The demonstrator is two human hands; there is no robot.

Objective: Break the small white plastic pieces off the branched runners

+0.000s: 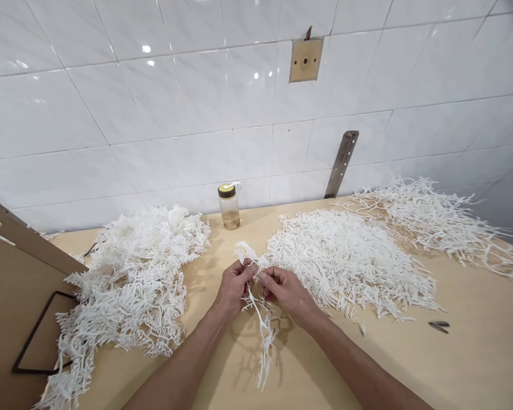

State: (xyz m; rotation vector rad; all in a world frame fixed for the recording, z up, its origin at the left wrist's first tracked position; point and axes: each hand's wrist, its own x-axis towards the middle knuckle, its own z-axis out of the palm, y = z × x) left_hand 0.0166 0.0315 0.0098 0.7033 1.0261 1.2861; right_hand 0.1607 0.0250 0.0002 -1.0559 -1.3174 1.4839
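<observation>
Between my two hands is a white branched plastic sprig (263,327), its thin forked twigs hanging down in front of the table edge side. My left hand (235,285) pinches it near the top, thumb against the fingers, with a frayed white tip sticking up above. My right hand (284,287) is closed close beside, thumb and fingertips pressed on the sprig's upper part. Just behind my right hand lies a large heap of short white sprigs (346,256). To the left of my hands spreads another tangled heap of white sprigs (141,279).
A clear bottle (229,208) with yellowish liquid stands by the tiled wall. Longer white branches (431,219) lie at the far right. Small thread snips (439,326) rest at the right. A brown box or panel (21,307) with a black wire frame (34,333) borders the left.
</observation>
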